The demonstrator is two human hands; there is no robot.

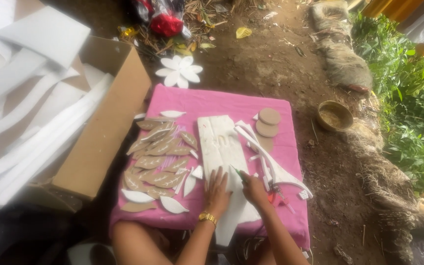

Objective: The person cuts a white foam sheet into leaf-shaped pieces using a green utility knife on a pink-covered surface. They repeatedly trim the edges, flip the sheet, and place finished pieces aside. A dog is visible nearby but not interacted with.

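Pink cloth (222,105) under everything. Long white foam sheet (220,147) runs away from the fingertips, flat, faint cut marks. Left hand (216,192) palm-down, fingers spread wide, pressing the sheet's near end. Right hand (253,189) just beside it, fingers pinched around a green-tipped pen (240,175) touching the sheet. Brown leaf cutouts (155,157) left of the fingers.

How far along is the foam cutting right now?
Done: a pile of cut leaf shapes and a finished white flower. In hand: left hand presses the white foam strip while right hand works it with a green-handled tool. Left: most of that strip remains uncut.
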